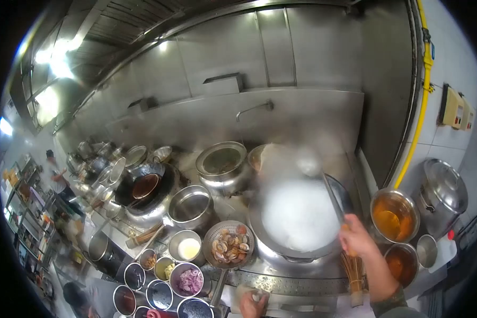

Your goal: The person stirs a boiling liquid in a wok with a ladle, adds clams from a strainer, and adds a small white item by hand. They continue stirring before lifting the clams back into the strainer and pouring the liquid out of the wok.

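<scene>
My right hand point(359, 239) grips the orange handle of a long ladle point(332, 197). The ladle's round bowl is blurred in steam above the far side of a large wok point(298, 257). White, foamy or steaming contents point(300, 217) fill the wok. Low in the view, my left hand point(253, 304) is curled at the counter's front edge; a small pale patch shows at its fingers, and I cannot make out what it is. Beyond that hand rests a perforated strainer point(209, 236) of clams point(229, 247), its long handle pointing toward me.
Several metal cups surround a cup of chopped purple onion point(189, 279). A bamboo brush point(353, 270) stands below my right hand. Pots of orange liquid point(392, 218) are at right, a dark wok point(123, 193) at left. Another person point(61, 183) stands far left.
</scene>
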Action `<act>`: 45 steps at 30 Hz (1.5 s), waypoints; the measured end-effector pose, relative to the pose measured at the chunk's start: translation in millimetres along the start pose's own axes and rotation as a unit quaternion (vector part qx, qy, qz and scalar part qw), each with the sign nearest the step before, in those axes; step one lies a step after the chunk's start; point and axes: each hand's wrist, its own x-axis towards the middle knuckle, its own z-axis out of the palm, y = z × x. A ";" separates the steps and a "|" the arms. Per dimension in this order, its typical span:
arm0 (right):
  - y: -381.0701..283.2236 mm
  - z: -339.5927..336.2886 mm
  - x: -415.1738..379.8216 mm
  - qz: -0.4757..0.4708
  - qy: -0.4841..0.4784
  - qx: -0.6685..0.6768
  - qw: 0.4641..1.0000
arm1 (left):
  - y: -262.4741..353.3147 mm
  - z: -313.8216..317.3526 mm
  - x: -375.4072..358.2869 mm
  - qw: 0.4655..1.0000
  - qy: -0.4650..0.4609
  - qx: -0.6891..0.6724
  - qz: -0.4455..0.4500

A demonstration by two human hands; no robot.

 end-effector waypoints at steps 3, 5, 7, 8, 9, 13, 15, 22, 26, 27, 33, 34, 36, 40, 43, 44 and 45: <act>19.0 -15.8 -24.7 -0.010 0.049 -0.199 0.979 | -11.5 12.5 0.2 0.997 0.038 -0.056 -0.020; 42.1 -22.8 -29.4 -0.025 0.070 -0.314 0.947 | -12.4 12.8 3.0 0.997 0.052 -0.049 0.004; 54.7 -26.7 -44.4 -0.011 0.061 -0.357 0.932 | -17.6 14.2 2.1 0.998 0.032 -0.054 0.000; 48.1 -22.6 -54.8 0.010 0.045 -0.344 0.938 | -9.9 11.3 1.5 0.999 0.033 -0.037 -0.011; 37.7 -18.4 -62.7 0.028 0.032 -0.330 0.943 | -9.0 14.0 4.4 0.999 0.034 -0.040 -0.010; 71.5 -25.4 -76.0 0.145 -0.119 -0.022 0.982 | -12.2 14.4 3.6 0.999 0.028 -0.031 -0.022; 77.1 -28.8 -86.1 0.175 -0.133 0.082 0.972 | -14.5 17.9 4.0 0.999 0.035 -0.033 -0.012; 81.7 -52.9 -112.7 0.201 -0.201 0.249 0.926 | -19.5 22.2 5.8 0.999 0.042 -0.020 0.010; 87.0 -63.9 -125.4 0.179 -0.234 0.195 0.936 | -20.6 21.1 3.7 0.999 0.042 -0.015 0.020; 88.6 -67.0 -125.9 0.175 -0.243 0.181 0.937 | -20.1 21.3 4.9 0.998 0.047 -0.013 0.027; 99.1 -85.2 -131.3 0.156 -0.272 0.106 0.944 | -18.3 20.6 5.3 0.999 0.043 0.000 0.021; 100.0 -86.7 -132.1 0.156 -0.273 0.099 0.944 | -18.2 20.2 4.0 0.999 0.043 0.004 0.020; 100.0 -88.5 -133.5 0.151 -0.271 0.084 0.947 | -18.0 20.3 4.2 0.999 0.040 -0.001 0.016; 102.3 -87.0 -138.5 0.135 -0.261 0.084 0.952 | -21.7 21.7 4.3 0.999 0.042 -0.019 0.013; 106.3 -83.1 -140.4 0.124 -0.250 0.088 0.956 | -20.5 21.2 4.1 0.999 0.038 -0.021 0.011; 107.9 -81.1 -142.3 0.122 -0.246 0.087 0.958 | -19.2 20.1 3.1 0.999 0.039 -0.018 0.009; 113.1 -79.0 -144.0 0.122 -0.244 0.110 0.956 | -16.9 19.5 2.8 0.999 0.040 -0.016 0.009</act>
